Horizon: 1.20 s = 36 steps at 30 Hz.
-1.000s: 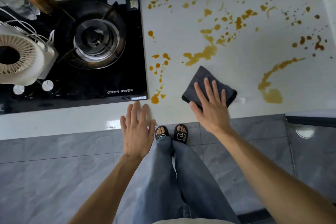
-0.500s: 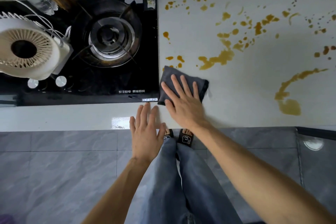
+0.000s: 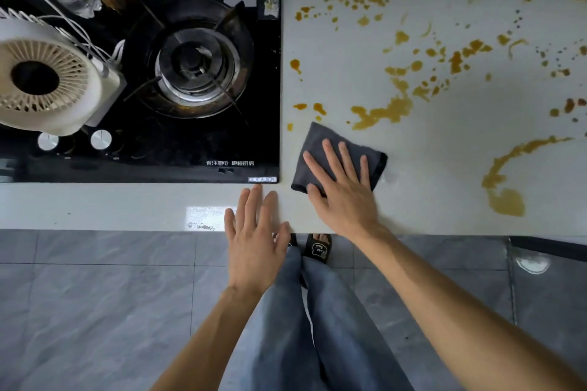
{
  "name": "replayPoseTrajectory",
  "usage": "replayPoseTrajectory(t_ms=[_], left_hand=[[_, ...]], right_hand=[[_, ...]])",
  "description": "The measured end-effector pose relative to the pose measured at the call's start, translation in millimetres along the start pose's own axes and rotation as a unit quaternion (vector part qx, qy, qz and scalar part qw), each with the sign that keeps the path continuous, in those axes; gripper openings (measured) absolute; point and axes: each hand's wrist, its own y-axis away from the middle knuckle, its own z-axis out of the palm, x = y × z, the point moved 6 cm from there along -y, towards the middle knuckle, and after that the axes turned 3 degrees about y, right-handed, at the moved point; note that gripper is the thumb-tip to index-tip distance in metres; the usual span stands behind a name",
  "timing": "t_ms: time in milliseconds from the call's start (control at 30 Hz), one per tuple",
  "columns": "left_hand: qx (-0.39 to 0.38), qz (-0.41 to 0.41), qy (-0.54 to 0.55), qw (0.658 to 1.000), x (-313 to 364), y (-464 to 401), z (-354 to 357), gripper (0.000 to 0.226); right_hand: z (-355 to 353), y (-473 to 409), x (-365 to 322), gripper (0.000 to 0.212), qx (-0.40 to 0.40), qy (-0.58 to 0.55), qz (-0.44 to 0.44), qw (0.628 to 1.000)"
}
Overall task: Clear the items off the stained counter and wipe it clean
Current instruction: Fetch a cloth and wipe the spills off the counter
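1. Head view: right hand [image 3: 344, 190] presses flat, fingers spread, on a folded dark grey cloth [image 3: 320, 149] near the front edge of the stained white counter [image 3: 444, 168].
2. Left hand [image 3: 254, 232] rests open on that edge, holding nothing.
3. Cloth lies just beside the black glass gas hob [image 3: 222, 149].

Black gas hob [image 3: 203, 149] set in worktop, 1 burner [image 3: 197, 68] visible, 2 knobs [image 3: 101, 139]. White fan [image 3: 44, 79] lying on hob's left part. Grey tiled floor [image 3: 95, 311].

Dark cloth [image 3: 320, 152] on my stained counter [image 3: 444, 168].
I see it folded flat near the front edge, just right of the hob; brown-orange splashes spread toward the back and right.
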Motion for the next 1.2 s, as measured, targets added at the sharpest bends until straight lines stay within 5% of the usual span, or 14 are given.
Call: replayPoseTrajectory(t_ms=[167, 467, 700, 1000, 1200], left_hand=[[-0.002, -0.007, 0.008, 1.000, -1.9, -0.4, 4.2, 0.057], [0.025, 0.005, -0.002, 1.000, -6.3, 0.2, 10.1, 0.060], [0.008, 0.002, 0.001, 1.000, -9.3, 0.0, 13.1, 0.063], [0.018, 0.008, -0.002, 1.000, -5.5, -0.5, 10.1, 0.063], [0.057, 0.054, -0.006, 0.997, 9.4, -5.7, 0.1, 0.053]], right_hand=[[-17.0, -100.3, -13.7, 0.062, 0.006, -0.012, 0.018, 1.000], [-3.2, -41.7, -14.0, 0.066, 0.003, -0.024, -0.018, 1.000], [-26.5, -149.3, 3.1, 0.064, -0.031, -0.037, 0.030, 0.998], [-7.3, -12.6, 50.5, 0.057, -0.005, 0.011, 0.023, 1.000], [-33.8, -70.3, 100.8, 0.061, 0.003, 0.013, 0.101, 0.995]])
